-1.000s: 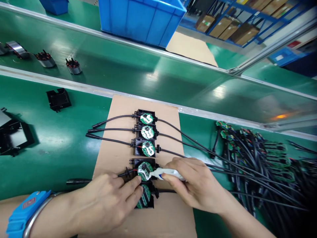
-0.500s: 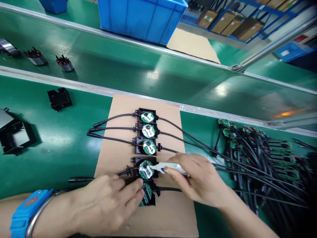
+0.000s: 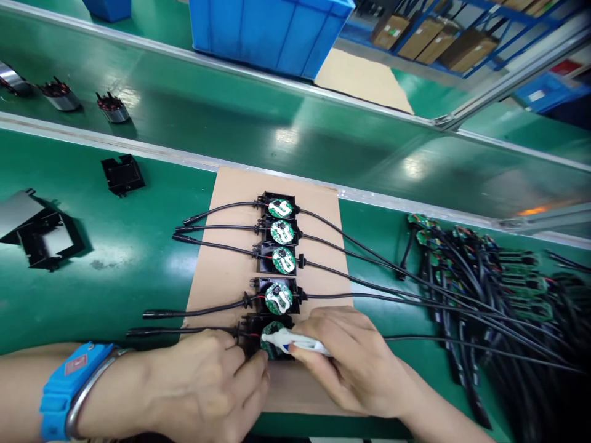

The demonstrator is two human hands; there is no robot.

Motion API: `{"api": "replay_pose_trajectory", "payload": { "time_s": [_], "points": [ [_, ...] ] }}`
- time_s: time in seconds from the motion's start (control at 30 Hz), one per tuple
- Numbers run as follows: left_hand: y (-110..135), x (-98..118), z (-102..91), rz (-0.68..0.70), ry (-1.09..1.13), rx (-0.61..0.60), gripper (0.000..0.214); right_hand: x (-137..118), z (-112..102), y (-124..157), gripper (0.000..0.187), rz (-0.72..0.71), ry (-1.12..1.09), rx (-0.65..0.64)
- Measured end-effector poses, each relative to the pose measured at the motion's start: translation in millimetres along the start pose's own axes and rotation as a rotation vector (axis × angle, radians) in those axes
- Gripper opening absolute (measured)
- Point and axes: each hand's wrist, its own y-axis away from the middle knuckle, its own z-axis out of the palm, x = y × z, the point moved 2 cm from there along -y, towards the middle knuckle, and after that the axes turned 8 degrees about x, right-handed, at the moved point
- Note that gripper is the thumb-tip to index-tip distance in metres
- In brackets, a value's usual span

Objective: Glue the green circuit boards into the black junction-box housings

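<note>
Several black plastic housings, each with a round green circuit board inside and cables at both sides, stand in a column on a cardboard sheet point(image 3: 212, 264). White paste lies in a looped line on the upper boards, such as the second-nearest circuit board point(image 3: 278, 299). My right hand point(image 3: 355, 360) grips a white squeeze tube point(image 3: 302, 342), its nozzle tip on the nearest circuit board point(image 3: 272, 332), where a little white paste shows. My left hand point(image 3: 207, 387) is closed at the lower left of the nearest black housing point(image 3: 252, 326), steadying it; its fingertips partly hide the housing.
On the right lies a heap of cabled circuit boards point(image 3: 480, 289). At left are a black housing point(image 3: 124, 175) and an open black box point(image 3: 48, 240). Metal-cored copper windings point(image 3: 113, 107) stand on the ledge behind. A blue crate point(image 3: 272, 37) sits farther back.
My right hand has brought the tube from the second-nearest board down to the nearest one. My left fingers have drawn back from the nearest board's face to its edge. The view has shifted slightly.
</note>
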Motion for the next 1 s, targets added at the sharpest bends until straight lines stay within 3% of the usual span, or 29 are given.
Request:
{"api": "replay_pose_trajectory", "payload": {
  "time_s": [0.5,1.0],
  "points": [
    [0.9,-2.0,3.0,0.016,0.021,-0.033,0.033,-3.3,-4.5,25.9,0.01,0.071,0.05,-0.065],
    [1.2,-2.8,1.7,0.008,0.038,-0.025,0.03,10.5,-8.0,11.0,0.007,0.04,0.032,-0.008]
  ]
}}
